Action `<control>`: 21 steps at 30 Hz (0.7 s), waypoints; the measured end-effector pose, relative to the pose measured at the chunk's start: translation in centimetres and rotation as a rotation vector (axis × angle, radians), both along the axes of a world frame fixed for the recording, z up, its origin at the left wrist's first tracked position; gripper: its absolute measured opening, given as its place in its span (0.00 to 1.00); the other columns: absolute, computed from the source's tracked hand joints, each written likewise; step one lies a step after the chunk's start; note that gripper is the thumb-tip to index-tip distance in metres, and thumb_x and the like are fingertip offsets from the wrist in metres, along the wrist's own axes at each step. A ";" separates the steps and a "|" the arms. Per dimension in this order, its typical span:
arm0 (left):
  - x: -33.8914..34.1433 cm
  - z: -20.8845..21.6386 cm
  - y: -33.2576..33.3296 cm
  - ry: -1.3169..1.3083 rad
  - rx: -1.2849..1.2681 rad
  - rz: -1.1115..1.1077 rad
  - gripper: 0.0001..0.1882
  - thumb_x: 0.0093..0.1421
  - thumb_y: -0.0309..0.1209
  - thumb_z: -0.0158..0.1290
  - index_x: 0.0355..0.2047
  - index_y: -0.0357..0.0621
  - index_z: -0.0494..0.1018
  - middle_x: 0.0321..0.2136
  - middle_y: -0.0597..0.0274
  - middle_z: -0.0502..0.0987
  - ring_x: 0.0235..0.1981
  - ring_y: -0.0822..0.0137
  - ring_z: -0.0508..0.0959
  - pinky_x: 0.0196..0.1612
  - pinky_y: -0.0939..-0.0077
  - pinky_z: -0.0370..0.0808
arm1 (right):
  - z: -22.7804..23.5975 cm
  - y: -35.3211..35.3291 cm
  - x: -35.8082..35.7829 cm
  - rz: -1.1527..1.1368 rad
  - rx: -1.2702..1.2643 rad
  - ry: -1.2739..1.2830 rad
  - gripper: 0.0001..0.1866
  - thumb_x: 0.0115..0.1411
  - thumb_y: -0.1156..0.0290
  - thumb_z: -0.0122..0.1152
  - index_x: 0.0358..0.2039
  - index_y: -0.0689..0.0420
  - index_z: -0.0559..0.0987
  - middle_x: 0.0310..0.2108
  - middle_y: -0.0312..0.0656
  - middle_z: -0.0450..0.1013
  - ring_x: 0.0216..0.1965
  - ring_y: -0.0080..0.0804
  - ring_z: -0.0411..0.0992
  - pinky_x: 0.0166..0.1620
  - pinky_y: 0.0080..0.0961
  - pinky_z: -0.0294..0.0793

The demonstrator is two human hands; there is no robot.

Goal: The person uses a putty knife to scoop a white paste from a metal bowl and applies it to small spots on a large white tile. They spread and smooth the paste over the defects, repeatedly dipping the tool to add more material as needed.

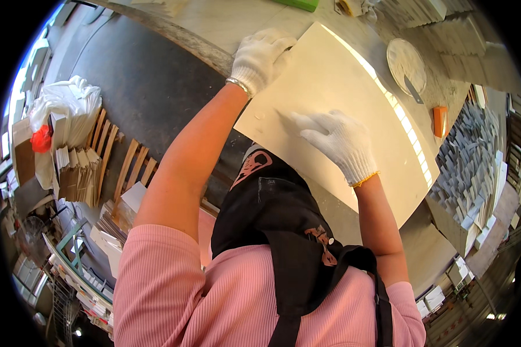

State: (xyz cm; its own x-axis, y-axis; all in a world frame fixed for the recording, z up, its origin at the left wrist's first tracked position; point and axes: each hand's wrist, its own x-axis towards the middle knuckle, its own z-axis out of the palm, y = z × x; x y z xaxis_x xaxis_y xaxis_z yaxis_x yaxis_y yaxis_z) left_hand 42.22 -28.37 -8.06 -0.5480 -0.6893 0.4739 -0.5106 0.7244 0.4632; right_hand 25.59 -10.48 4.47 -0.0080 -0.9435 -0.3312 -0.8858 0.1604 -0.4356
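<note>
A large, pale cream sheet (330, 87) with a smooth, shiny face lies in front of me on the worktable, its near corner jutting past the table edge. At its left edge, my left hand (261, 61), in a white knitted glove, has its fingers curled over the rim. A small dark spot shows by those fingertips; I cannot tell what it is. My right hand (337, 141), gloved alike, rests over the middle of the sheet with fingers stretched toward the left. A small mark (259, 115) shows on the surface near the left corner.
To the right on the worktable (214, 23) are a round white tub lid (405, 63) with a putty knife (413, 89) across it, and an orange block (440, 121). Stacked grey pieces (469, 168) stand farther right. Wooden pallets (136, 165) and cardboard (78, 168) are at left.
</note>
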 end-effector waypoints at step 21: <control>0.0 -0.1 0.4 -0.011 0.011 0.037 0.16 0.62 0.38 0.54 0.49 0.55 0.78 0.51 0.68 0.79 0.56 0.61 0.74 0.59 0.60 0.69 | 0.0 -1.6 0.6 0.022 0.039 0.018 0.17 0.55 0.52 0.62 0.41 0.43 0.87 0.32 0.45 0.76 0.36 0.46 0.77 0.41 0.41 0.77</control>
